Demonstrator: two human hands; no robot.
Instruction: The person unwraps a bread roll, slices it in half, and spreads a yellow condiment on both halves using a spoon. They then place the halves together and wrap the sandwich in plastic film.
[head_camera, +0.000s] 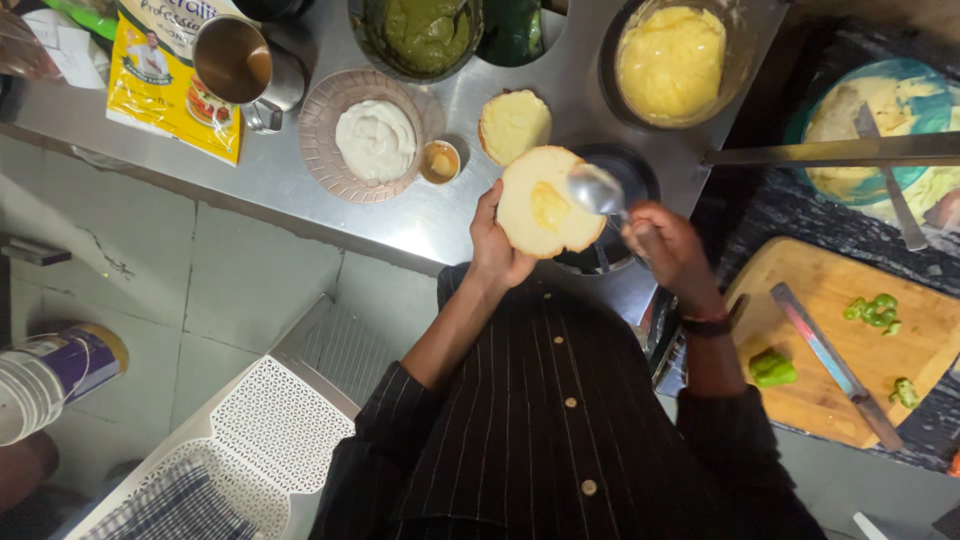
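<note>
Bun half (545, 205), round and soft with a yellow dab at its centre, sits gripped in the left hand (495, 250) above the steel counter (290, 165) edge.
Right hand (668, 250) pinches a shiny metal spoon (597, 188) touching the bun's 2 o'clock rim; second bun half (514, 125) at 11, ribbed pink plate (330, 150) of white cream at 10, glass bowl (672, 62) of yellow spread at 1.

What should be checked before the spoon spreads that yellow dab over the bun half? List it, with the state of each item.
1. Bun half held cut side up in left hand: ok.
2. Spoon gripped by right hand: ok.
3. Yellow dab on the bun: ok.
4. Spoon bowl touching the bun: cannot tell.
5. Other bun half lying on the counter: ok.
6. Spread left on the spoon: cannot tell.
</note>
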